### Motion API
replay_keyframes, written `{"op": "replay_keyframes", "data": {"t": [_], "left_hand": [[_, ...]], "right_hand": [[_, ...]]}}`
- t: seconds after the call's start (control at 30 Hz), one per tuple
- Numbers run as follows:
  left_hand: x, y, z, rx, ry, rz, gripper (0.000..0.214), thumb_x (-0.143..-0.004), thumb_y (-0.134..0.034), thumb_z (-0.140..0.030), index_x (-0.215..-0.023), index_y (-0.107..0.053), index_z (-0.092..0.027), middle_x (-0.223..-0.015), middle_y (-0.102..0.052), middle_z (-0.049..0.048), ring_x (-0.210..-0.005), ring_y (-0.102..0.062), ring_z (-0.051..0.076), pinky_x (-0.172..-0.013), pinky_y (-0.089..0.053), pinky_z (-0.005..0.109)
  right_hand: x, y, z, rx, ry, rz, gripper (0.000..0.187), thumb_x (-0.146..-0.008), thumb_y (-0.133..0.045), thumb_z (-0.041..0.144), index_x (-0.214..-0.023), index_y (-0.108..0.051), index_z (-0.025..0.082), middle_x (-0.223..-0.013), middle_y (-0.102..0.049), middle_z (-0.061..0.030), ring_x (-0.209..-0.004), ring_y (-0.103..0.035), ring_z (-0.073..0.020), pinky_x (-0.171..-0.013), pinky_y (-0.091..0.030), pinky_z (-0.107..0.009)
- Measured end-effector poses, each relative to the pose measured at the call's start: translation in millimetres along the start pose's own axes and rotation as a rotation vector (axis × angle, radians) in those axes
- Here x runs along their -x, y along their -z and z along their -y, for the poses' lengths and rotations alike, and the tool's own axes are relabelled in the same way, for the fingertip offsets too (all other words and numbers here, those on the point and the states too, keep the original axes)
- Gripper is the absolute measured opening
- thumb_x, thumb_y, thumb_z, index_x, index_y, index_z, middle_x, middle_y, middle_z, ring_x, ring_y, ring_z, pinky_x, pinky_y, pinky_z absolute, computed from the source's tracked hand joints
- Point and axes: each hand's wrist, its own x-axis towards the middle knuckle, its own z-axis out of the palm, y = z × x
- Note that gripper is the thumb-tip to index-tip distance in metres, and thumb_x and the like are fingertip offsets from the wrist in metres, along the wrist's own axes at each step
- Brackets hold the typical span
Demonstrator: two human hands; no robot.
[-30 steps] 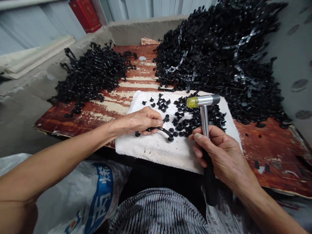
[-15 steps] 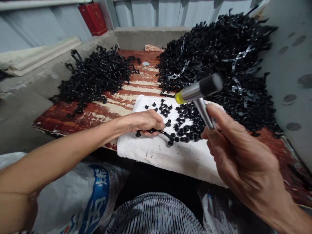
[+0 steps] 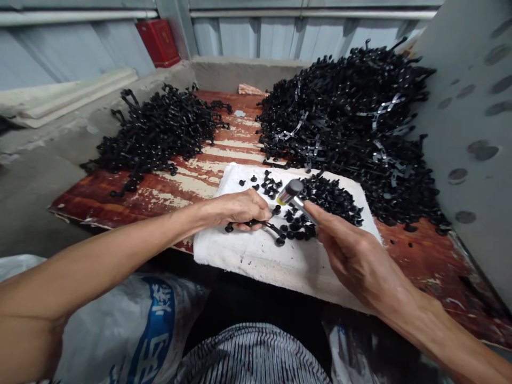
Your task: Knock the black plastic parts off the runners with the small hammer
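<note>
My left hand (image 3: 246,209) is closed on a black jointed bracket (image 3: 274,230) with round knob ends, low over a folded white cloth (image 3: 224,250). My fingers cover the bracket's middle. My right hand (image 3: 348,240) grips the handle of a small mallet (image 3: 295,188) with a black face on top and a yellow face below. The mallet's yellow face is just above a round end of the bracket; whether they touch I cannot tell. Several loose black round-headed caps (image 3: 332,194) lie on the cloth, behind and to the right of the bracket.
A large heap of black jointed brackets (image 3: 340,106) stands at the back right, a smaller pile (image 3: 156,125) at the left. Both rest on a worn red-brown board (image 3: 224,144). A grey panel (image 3: 460,133) bounds the right side. A white plastic bag (image 3: 108,320) sits below left.
The mallet has come down and to the left, from raised high to close above the bracket. My left hand keeps its hold in nearly the same place. The view has tilted slightly.
</note>
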Motion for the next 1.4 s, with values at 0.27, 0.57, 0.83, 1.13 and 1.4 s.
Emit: {"op": "replay_keyframes", "data": {"t": [0.27, 0.57, 0.83, 1.13, 1.4], "left_hand": [[17.9, 26.6, -18.4, -0.212, 0.015, -0.214, 0.018, -0.076, -0.061, -0.027, -0.062, -0.056, -0.017, -0.054, -0.058, -0.0013, -0.038, -0.044, 0.007, -0.038, -0.029, 0.019], [33.8, 142.8, -77.4, -1.01, -0.019, -1.392, 0.038, -0.086, -0.048, -0.021, -0.117, -0.061, -0.004, -0.13, -0.055, 0.0232, -0.12, -0.052, 0.035, -0.094, -0.044, 0.042], [-92.2, 56.9, -68.4, -1.158, -0.325, -0.303, 0.037, -0.075, -0.051, -0.006, -0.104, -0.068, -0.019, -0.098, -0.071, 0.0046, -0.085, -0.061, 0.018, -0.071, -0.043, 0.024], [-104.6, 66.4, -72.5, -0.919, -0.36, -0.242, 0.013, -0.07, -0.064, -0.025, -0.08, -0.063, -0.018, -0.072, -0.059, -0.0021, -0.067, -0.05, 0.014, -0.058, -0.031, 0.023], [-77.7, 81.5, -68.8, -0.451, -0.424, -0.376, 0.031, -0.087, -0.043, -0.041, -0.069, -0.05, -0.017, -0.064, -0.056, 0.0006, -0.052, -0.049, 0.011, -0.049, -0.032, 0.024]], "right_hand": [[-0.7, 8.1, -3.9, -0.067, -0.129, 0.003, 0.043, -0.09, -0.053, 0.036, -0.129, -0.062, 0.022, -0.073, -0.065, -0.0027, -0.056, -0.059, -0.0149, -0.051, -0.052, -0.027], [7.5, 11.2, -9.4, -0.824, -0.641, -0.302, 0.076, -0.057, -0.086, 0.053, -0.121, -0.053, 0.028, -0.061, -0.051, 0.008, -0.041, -0.036, -0.0068, -0.032, -0.03, -0.017], [10.9, 11.2, -21.4, -0.78, -0.654, -0.223, 0.063, -0.068, -0.08, 0.058, -0.115, -0.055, 0.023, -0.062, -0.046, 0.0079, -0.044, -0.036, -0.0058, -0.033, -0.032, -0.017], [7.7, 11.8, -15.7, -0.816, -0.7, -0.282, 0.065, -0.056, -0.085, 0.06, -0.102, -0.059, 0.023, -0.057, -0.044, 0.0087, -0.039, -0.032, -0.004, -0.031, -0.029, -0.016], [10.8, 9.8, -25.4, -0.821, -0.629, -0.283, 0.056, -0.06, -0.084, 0.056, -0.1, -0.062, 0.023, -0.059, -0.046, 0.0081, -0.038, -0.032, -0.0036, -0.03, -0.028, -0.016]]}}
